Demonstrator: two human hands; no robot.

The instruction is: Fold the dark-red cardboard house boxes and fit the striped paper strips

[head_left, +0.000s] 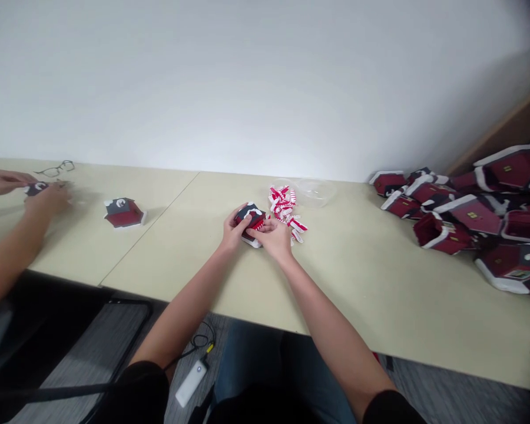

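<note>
A small dark-red toy house (249, 211) with a dark roof and white trim is on or just above the table in front of me. My left hand (235, 228) is closed round its left side, thumb on the roof. Against the house's right side, my right hand (274, 234) pinches a red-and-white striped piece (259, 225); its far end is hidden by the fingers. Just beyond my right hand lies a loose pile of red-and-white striped pieces (282, 201), some of them spread towards the right.
Behind the pile sits a clear plastic container (314, 193). Many similar houses (441, 232) are heaped at the right. Another house (124, 212) stands to my left. Farther left, a co-worker's hands (48, 197) hold a house near eyeglasses (57, 169). A seam crosses the table.
</note>
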